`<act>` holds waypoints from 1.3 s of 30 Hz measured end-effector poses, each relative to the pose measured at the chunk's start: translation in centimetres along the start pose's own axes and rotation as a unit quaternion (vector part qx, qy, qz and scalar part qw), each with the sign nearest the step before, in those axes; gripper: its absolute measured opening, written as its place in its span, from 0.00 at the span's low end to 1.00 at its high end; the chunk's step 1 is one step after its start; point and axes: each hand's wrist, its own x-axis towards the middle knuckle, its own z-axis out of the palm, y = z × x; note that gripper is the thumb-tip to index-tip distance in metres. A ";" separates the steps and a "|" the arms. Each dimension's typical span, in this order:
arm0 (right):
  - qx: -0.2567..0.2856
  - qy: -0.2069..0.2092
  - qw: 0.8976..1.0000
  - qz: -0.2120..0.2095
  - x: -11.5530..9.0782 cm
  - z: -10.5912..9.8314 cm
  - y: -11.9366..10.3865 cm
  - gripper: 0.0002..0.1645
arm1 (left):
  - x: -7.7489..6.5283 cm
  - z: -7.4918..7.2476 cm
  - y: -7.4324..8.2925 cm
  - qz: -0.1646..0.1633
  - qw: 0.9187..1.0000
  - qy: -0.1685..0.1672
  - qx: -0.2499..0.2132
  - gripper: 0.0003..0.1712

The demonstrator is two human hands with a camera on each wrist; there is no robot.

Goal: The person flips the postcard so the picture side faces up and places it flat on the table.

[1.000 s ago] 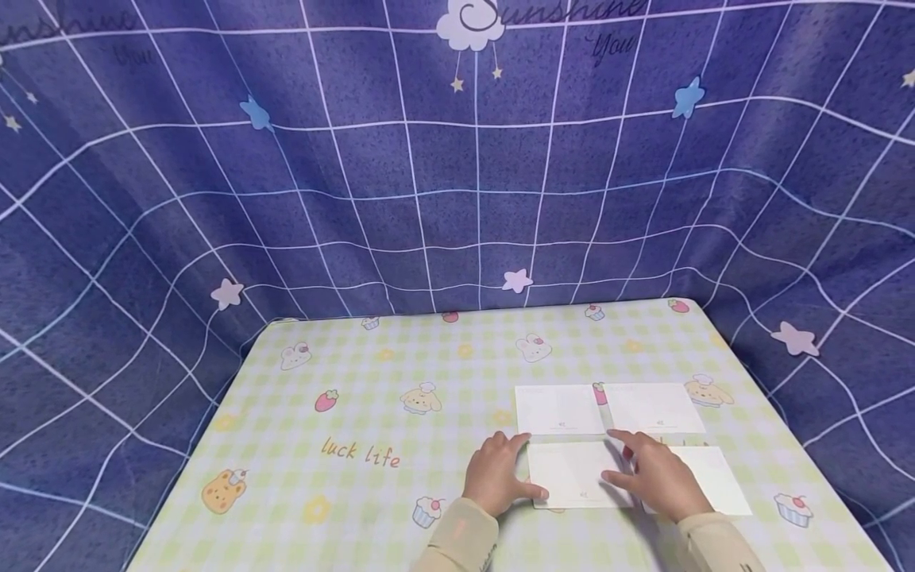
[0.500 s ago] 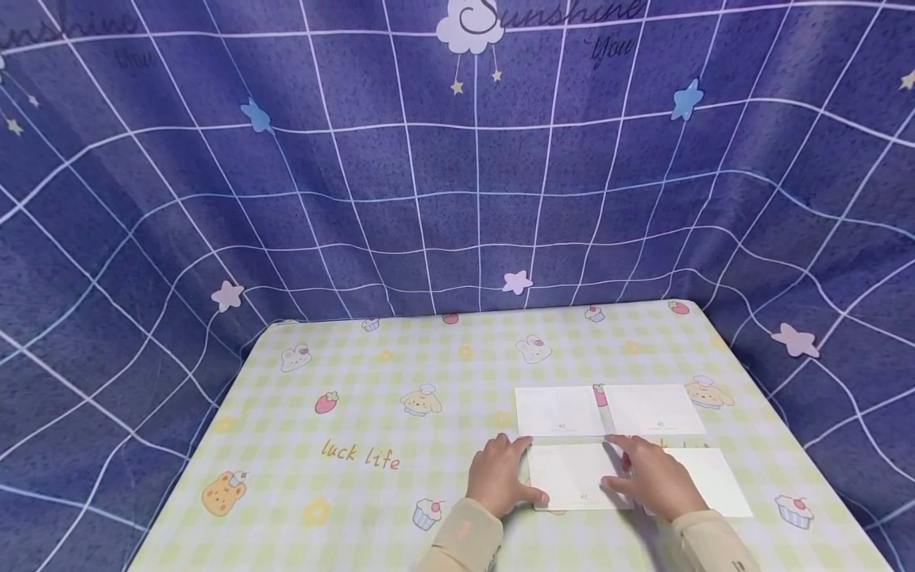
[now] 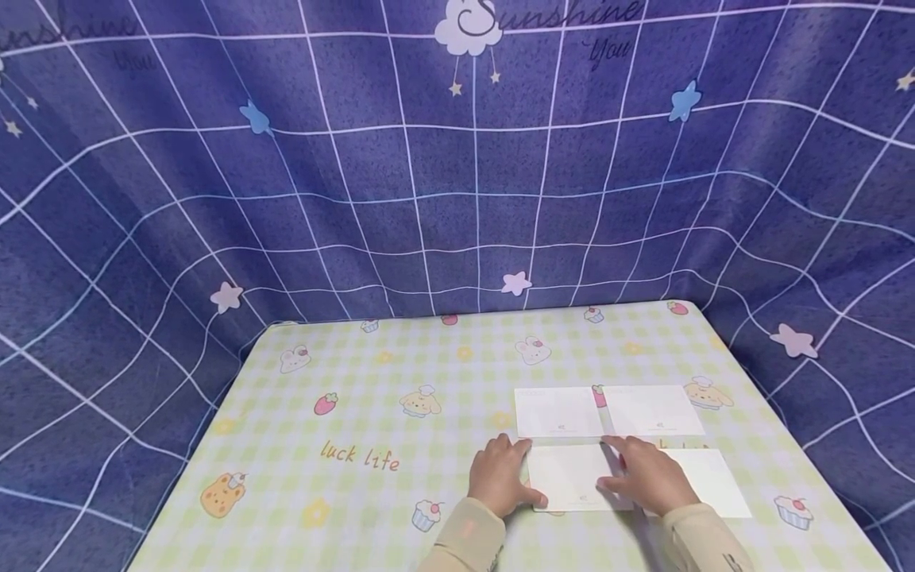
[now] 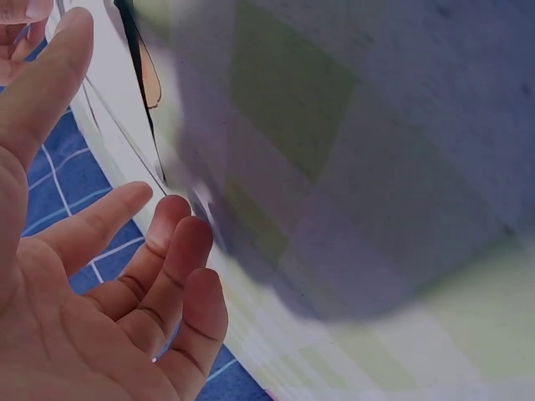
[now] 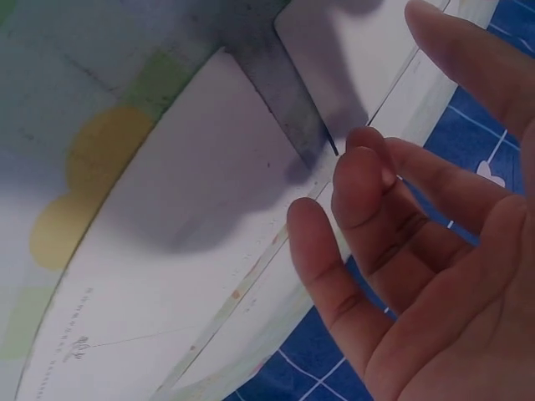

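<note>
Several white cards lie flat in two rows on the right side of the table. My left hand [image 3: 496,477] is at the left edge of the front left card [image 3: 568,475], its index fingertip by the far corner and its thumb on the near corner. My right hand [image 3: 654,477] reaches over the gap between that card and the front right card [image 3: 722,483], partly covering both. Its thumb tip overlaps the front left card's right part. In both wrist views the fingers [image 4: 188,251] are loosely bent, with nothing between them.
Behind the hands lie the back left card [image 3: 557,411] and back right card [image 3: 654,409], each with small print near its lower edge. A checked tablecloth [image 3: 357,508] with cartoon prints covers the table. A blue gridded curtain [image 3: 443,159] surrounds its back and sides.
My right hand has shifted slightly left, its index fingertip a little nearer the front left card. The left hand and the cards stay almost in place.
</note>
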 end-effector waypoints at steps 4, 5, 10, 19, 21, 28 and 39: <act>-0.007 -0.003 1.000 0.006 0.1 0.0 -0.2 0.42 | 0.0 0.1 -0.1 0.003 1.000 0.006 0.013 0.49; -0.007 -0.004 1.000 0.008 0.1 0.0 -0.2 0.42 | 0.0 0.2 -0.1 0.004 1.000 0.007 0.015 0.49; -0.006 -0.013 1.000 0.015 0.2 0.0 -0.2 0.44 | 0.1 0.4 -0.2 0.005 0.999 0.017 0.029 0.48; -0.019 -0.021 0.999 0.019 0.4 0.0 0.0 0.45 | 0.1 0.6 -0.3 0.017 0.998 0.035 0.050 0.49; -0.016 -0.021 0.999 0.021 0.4 0.0 0.0 0.46 | 0.1 0.6 -0.3 0.020 0.998 0.039 0.054 0.49; -0.008 -0.009 1.000 0.023 0.6 0.1 0.2 0.45 | 0.4 0.8 -0.3 0.021 0.998 0.039 0.054 0.48; 0.007 0.014 1.000 0.025 0.4 0.4 0.7 0.45 | 0.5 0.8 -0.1 0.017 0.997 0.025 0.076 0.53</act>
